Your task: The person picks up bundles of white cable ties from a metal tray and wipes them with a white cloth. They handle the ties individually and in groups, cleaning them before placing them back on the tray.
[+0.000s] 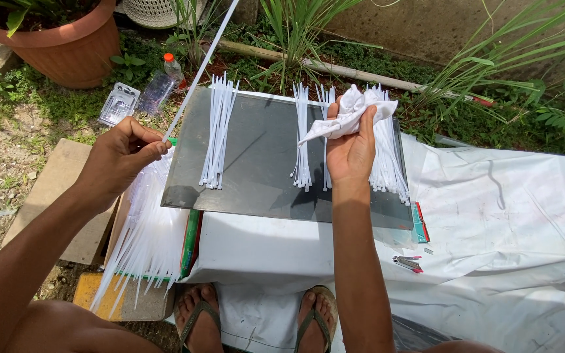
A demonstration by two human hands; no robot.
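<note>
My left hand (120,157) pinches one long white cable tie (199,68) that runs up and to the right out of view. My right hand (351,149) grips a crumpled white cloth (351,114) above a grey board (256,163). On the board lie three groups of white cable ties: a bundle at the left (217,131), a thinner group in the middle (303,137), and a thick pile at the right (387,157) behind my right hand. Under my left hand, a big heap of loose white ties (145,235) spills off the board's left side.
A white sheet (492,222) covers the surface at right, with a small metal clipper (408,263) and a green-red card (420,225) on it. A terracotta pot (67,46), plastic bottle (163,82), clear plastic pack (119,103), wooden plank (60,196) and plants surround it. My sandalled feet (256,320) are below.
</note>
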